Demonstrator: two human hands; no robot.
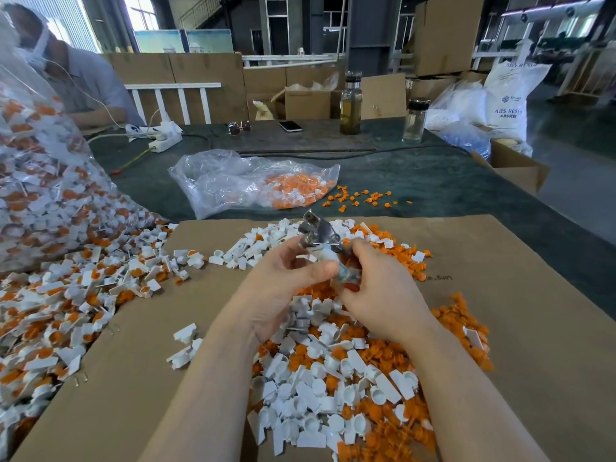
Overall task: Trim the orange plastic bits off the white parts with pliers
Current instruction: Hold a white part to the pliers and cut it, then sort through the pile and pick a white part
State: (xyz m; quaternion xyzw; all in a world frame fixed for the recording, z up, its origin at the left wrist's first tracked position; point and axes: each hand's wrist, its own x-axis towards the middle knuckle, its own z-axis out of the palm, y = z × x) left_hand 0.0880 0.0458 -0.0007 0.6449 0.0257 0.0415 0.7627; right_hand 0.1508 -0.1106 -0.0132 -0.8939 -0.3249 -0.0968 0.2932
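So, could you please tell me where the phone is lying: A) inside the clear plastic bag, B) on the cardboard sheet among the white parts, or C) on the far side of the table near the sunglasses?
C: the phone lies flat on the table's far side, just right of the sunglasses.

On the worktop (433, 175) stood two bottles (350, 103), with a phone (290, 126), sunglasses (239, 128) and a white power strip (163, 141) nearby; another person (83, 78) sat opposite.

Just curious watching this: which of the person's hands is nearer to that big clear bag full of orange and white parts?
Left. The left hand sits closer to the big bag at the far left; the right hand lies beyond it, farther right.
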